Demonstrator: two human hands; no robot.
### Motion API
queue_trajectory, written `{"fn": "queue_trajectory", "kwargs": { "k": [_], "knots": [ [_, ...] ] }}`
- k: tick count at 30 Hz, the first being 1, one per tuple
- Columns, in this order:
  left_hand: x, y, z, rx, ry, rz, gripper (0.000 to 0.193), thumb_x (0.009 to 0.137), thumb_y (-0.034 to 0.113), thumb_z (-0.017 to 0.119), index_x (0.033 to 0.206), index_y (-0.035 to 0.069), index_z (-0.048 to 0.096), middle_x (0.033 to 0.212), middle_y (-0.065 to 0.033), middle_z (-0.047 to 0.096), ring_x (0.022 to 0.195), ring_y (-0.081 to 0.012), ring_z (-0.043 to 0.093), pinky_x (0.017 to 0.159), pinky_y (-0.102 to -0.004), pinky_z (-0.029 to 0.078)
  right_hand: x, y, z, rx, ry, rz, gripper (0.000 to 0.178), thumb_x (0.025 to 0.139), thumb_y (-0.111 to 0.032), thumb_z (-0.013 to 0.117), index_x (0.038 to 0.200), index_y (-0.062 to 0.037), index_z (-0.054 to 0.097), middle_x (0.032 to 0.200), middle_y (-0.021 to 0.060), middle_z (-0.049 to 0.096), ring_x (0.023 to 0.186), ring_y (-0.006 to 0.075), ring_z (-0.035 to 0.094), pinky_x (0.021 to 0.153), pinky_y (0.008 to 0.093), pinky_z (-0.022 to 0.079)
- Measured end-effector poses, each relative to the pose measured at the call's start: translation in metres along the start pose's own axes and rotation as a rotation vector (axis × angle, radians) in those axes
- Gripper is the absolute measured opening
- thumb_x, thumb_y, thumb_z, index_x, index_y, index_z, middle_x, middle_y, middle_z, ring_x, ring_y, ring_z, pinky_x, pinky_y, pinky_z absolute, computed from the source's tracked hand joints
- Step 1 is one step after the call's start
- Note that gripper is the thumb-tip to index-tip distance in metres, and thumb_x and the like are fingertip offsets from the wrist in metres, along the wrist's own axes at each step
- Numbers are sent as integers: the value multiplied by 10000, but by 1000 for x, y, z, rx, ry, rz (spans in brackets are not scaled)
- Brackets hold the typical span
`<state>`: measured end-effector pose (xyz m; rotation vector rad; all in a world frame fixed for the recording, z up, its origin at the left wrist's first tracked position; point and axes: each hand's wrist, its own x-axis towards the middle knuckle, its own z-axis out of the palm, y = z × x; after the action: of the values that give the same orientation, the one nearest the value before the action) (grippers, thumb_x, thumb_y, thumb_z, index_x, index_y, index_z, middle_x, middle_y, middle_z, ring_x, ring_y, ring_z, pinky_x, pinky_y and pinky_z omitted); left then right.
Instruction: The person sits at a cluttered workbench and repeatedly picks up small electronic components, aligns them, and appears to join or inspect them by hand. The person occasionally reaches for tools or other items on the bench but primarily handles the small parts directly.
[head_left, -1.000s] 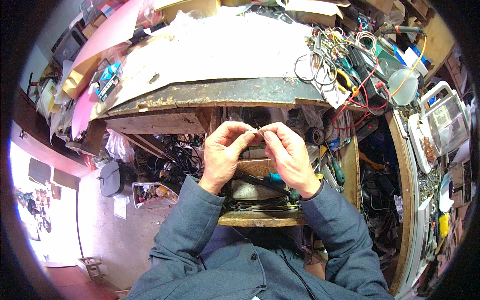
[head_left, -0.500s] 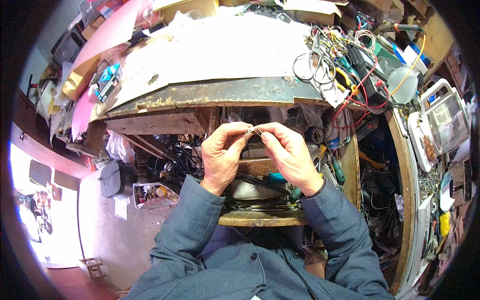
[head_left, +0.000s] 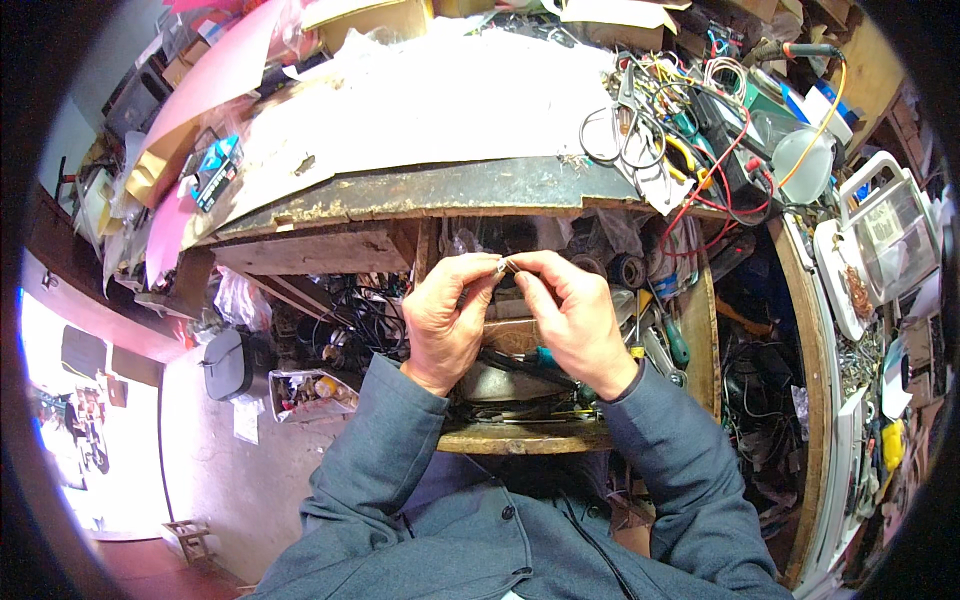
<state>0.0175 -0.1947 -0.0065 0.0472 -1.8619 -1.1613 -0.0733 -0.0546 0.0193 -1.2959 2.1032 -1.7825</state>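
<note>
Over an open wooden drawer (head_left: pixel 520 440), my two hands meet fingertip to fingertip. My left hand (head_left: pixel 445 325) pinches a small silvery part with thin wire ends (head_left: pixel 502 266) between thumb and index finger. On the other side of it, my right hand (head_left: pixel 577 325) is closed in a pinch at the thin wires. The part is too small to tell its exact kind, and the fingertips partly cover it. Beneath the hands the drawer holds several tools, among them a green-handled screwdriver (head_left: pixel 677 346).
Above the drawer runs a worn bench edge (head_left: pixel 420 187) with a large white sheet (head_left: pixel 450 105) on it. Scissors (head_left: pixel 627 90), pliers and tangled red and black leads lie at the bench's right. A clear-lidded case (head_left: pixel 893 240) stands far right. A box of odds and ends (head_left: pixel 312 397) sits lower left.
My right hand has shifted slightly left, bringing its fingertips closer to the left ones. The wires between the fingers show less than before. My left hand keeps its pinch.
</note>
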Motion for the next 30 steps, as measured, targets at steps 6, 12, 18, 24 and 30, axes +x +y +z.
{"fn": "queue_trajectory", "kwargs": {
  "k": [6, 12, 18, 24, 30],
  "knots": [
    [2, 8, 1, 83, -23, 13, 170, 896, -52, 738, 1056, 1, 715, 976, -122, 739, 875, -195, 719, 783, -299, 573, -3, -9, 3, 11, 46, 115, 146, 1002, -85, 620, 1102, -12, 697, 841, 155, 709, 688, 165, 677, 643, 323, 534],
    [0, 6, 1, 84, -35, 9, 165, 901, -39, 739, 1060, -5, 710, 966, -127, 733, 854, -199, 715, 768, -304, 573, -2, -9, 2, -180, 74, -94, 121, 993, -79, 614, 1058, -11, 690, 857, 168, 699, 721, 278, 706, 633, 361, 545],
    [0, 8, 2, 65, -36, -46, 161, 907, -31, 734, 1064, -6, 711, 960, -121, 736, 853, -186, 713, 765, -298, 571, -3, 4, 5, 91, 22, 159, 119, 1001, -97, 624, 1023, 4, 682, 743, 158, 656, 638, 179, 642, 586, 337, 493],
    [-2, 6, 4, -106, -3, -246, 152, 921, -8, 740, 1071, -9, 720, 966, -80, 754, 872, -128, 702, 775, -267, 567, -3, 3, 9, -245, 144, -136, 97, 987, -122, 657, 1014, -31, 675, 765, 134, 667, 605, 222, 643, 552, 356, 501],
    [1, 10, 3, -389, 28, -443, 122, 953, 11, 723, 1073, -13, 720, 994, -56, 753, 904, -107, 697, 820, -246, 558, -3, -2, 6, -525, 187, -376, 92, 965, -138, 684, 1002, -57, 660, 819, 131, 688, 637, 298, 681, 566, 392, 534]
  ]
}}
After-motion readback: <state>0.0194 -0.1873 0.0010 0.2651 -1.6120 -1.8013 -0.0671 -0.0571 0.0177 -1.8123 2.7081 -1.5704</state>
